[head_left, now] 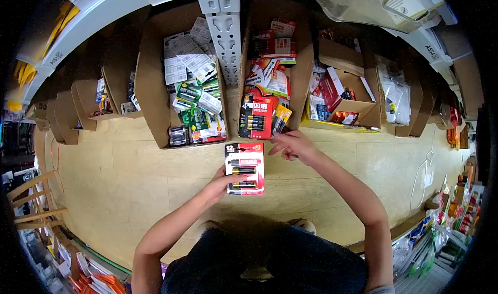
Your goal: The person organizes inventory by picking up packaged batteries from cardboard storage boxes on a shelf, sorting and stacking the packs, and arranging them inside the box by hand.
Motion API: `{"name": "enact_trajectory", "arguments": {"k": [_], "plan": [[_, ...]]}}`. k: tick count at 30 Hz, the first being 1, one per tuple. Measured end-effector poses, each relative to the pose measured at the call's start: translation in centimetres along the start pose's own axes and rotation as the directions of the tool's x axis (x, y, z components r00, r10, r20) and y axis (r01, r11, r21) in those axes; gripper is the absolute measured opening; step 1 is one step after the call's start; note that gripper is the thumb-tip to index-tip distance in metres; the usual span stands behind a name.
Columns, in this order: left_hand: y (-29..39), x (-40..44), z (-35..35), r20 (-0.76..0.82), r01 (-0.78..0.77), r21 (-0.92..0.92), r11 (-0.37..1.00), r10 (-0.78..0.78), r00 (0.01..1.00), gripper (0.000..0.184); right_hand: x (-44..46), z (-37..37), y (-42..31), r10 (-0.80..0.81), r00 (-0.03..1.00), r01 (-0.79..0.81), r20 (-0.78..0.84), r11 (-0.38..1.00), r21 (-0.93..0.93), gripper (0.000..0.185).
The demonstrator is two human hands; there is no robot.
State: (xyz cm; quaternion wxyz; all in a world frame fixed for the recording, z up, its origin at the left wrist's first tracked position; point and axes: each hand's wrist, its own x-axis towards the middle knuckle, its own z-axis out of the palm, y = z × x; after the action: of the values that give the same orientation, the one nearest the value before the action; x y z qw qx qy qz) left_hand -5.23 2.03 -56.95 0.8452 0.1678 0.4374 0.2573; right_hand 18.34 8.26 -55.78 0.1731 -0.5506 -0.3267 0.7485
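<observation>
My left hand (217, 187) grips a red, white and black battery blister pack (257, 164) by its left side, thumb across the front, above the floor. To its right, my right hand (295, 147) has its fingers apart and nothing visible in them. Its fingertips are close to the lower right corner of a red battery pack (263, 109) standing at the front of a cardboard box (304, 81); I cannot tell whether they touch. Beside that pack is a yellow and black pack (280, 118). Behind them lie more red and white packs (270, 78).
Left of a white perforated post (225, 39), another cardboard box (150, 81) contains green and white battery packs (198, 99). More open boxes line the shelf, one with a smaller red-lined carton (354, 110). A clear plastic bin (358, 3) overhangs at upper right. Wooden slats (36, 203) stand at left.
</observation>
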Motion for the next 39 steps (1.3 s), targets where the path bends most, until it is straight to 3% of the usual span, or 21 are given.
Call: {"name": "enact_trajectory", "arguments": {"k": [3, 5, 9, 13, 19, 22, 24, 25, 27, 28, 30, 31, 39], "plan": [[-0.3, -0.2, 0.5, 0.023, 0.019, 0.020, 1.000, -0.019, 1.000, 0.050, 1.3, 0.9, 0.4, -0.003, 0.999, 0.003, -0.041, 1.000, -0.008, 0.040], [-0.4, -0.1, 0.5, 0.040, 0.020, 0.055, 0.998, -0.022, 0.999, 0.050, 1.9, 1.4, 0.5, -0.080, 0.972, 0.056, -0.223, 0.992, -0.112, 0.036], [-0.4, 0.0, 0.3, 0.052, -0.012, 0.154, 0.988, 0.004, 0.999, 0.054, 2.2, 1.7, -0.1, -0.155, 0.949, 0.124, -0.276, 0.984, -0.125, 0.030], [-0.6, 0.3, -0.1, 0.044, -0.009, 0.164, 0.986, 0.002, 0.999, 0.056, 3.0, 1.8, 0.4, -0.175, 0.956, 0.170, -0.236, 0.985, -0.040, 0.027], [0.1, 0.0, 0.0, 0.056, -0.023, 0.129, 0.991, 0.016, 0.998, 0.053, 3.4, 2.0, -0.7, -0.168, 0.954, 0.135, -0.249, 0.980, -0.143, 0.027], [0.6, -0.2, -0.3, 0.048, -0.012, 0.147, 0.989, 0.005, 0.999, 0.052, 2.5, 2.1, -0.7, -0.282, 0.919, 0.227, -0.274, 0.949, -0.217, 0.025], [0.6, -0.4, -0.9, 0.108, -0.001, 0.094, 0.996, -0.010, 0.994, 0.053, 1.2, 2.3, 0.0, -0.376, 0.872, 0.369, -0.313, 0.926, -0.083, 0.019], [0.7, -0.4, -1.2, 0.112, 0.023, 0.056, 0.998, -0.029, 0.993, 0.055, 1.1, 2.2, 0.9, -0.373, 0.874, 0.366, -0.312, 0.927, -0.082, 0.019], [1.4, -0.8, -1.5, 0.133, 0.034, 0.048, 0.998, -0.040, 0.990, 0.056, 0.9, 1.8, 2.6, -0.530, 0.778, 0.563, -0.338, 0.826, 0.000, 0.016], [1.9, -1.1, -1.6, 0.155, 0.044, 0.041, 0.998, -0.050, 0.987, 0.057, 0.1, 1.6, 3.0, -0.529, 0.779, 0.562, -0.338, 0.827, 0.000, 0.016], [2.4, -1.2, -1.8, 0.156, 0.047, 0.033, 0.998, -0.052, 0.986, 0.057, -1.9, 1.5, 3.1, -0.306, 0.914, 0.314, -0.266, 0.949, -0.013, 0.014], [2.5, -1.1, -2.1, 0.163, 0.025, 0.089, 0.996, -0.039, 0.986, 0.059, -2.5, 1.8, 3.2, -0.280, 0.926, 0.280, -0.252, 0.959, -0.037, 0.014], [3.1, -1.1, -1.9, 0.143, 0.022, 0.116, 0.993, -0.039, 0.989, 0.067, -3.2, 4.3, 4.6, -0.265, 0.964, 0.265, -0.003, 0.963, -0.056, 0.014]]}}
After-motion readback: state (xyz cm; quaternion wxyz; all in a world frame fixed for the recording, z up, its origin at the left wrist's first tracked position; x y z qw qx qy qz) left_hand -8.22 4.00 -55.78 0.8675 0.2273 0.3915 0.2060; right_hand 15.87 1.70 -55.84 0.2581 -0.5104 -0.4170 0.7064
